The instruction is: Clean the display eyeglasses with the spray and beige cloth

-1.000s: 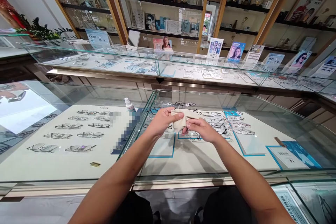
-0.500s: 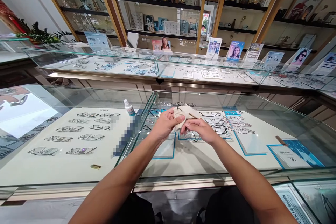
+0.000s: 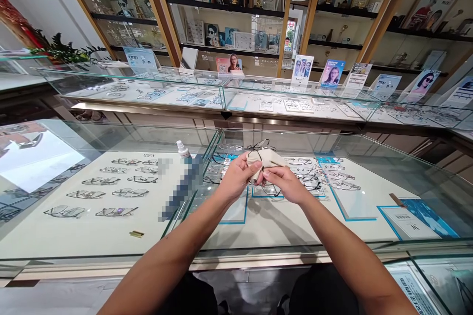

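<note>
Above the glass tabletop (image 3: 284, 231), between its near and far edges, the left hand (image 3: 238, 173) and right hand (image 3: 287, 183) pinch dark eyeglasses (image 3: 276, 193) in a cream cloth (image 3: 274, 158), likely wiping, so next they need a soft grip.

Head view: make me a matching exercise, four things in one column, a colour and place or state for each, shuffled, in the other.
1. cloth
2. bottle
3. metal piece
4. plant

A. green, at the far left in the background
B. gold, lying low at the left
C. cream, gripped by the left hand
D. white, upright

Pairs: 1-C, 2-D, 3-B, 4-A
</note>
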The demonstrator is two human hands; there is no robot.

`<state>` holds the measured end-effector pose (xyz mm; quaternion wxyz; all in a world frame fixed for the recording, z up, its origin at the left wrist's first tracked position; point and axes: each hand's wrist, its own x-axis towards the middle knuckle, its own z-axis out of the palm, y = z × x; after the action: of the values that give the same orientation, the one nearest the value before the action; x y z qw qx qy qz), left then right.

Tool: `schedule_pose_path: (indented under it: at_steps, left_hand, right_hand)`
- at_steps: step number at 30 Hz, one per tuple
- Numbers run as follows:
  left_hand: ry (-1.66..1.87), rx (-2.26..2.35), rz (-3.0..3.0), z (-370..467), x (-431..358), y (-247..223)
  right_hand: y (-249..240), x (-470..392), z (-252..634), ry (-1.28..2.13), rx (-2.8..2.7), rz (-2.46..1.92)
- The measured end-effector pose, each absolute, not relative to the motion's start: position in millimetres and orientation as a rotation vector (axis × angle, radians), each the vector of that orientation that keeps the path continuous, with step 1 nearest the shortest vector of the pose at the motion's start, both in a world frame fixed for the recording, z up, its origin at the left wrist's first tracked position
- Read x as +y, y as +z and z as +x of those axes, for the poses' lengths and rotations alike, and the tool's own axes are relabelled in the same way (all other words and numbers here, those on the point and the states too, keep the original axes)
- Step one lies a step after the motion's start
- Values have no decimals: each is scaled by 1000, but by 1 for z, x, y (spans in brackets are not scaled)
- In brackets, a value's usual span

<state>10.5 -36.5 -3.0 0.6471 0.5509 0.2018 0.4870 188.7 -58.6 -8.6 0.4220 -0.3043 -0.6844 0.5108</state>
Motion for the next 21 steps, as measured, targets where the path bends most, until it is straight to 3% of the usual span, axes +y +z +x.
schedule_pose_path:
  at_steps: [21]
  left_hand:
    - [1150, 494, 1061, 9, -31, -6]
  right_hand:
    - [-9, -67, 179, 1180, -1807, -824]
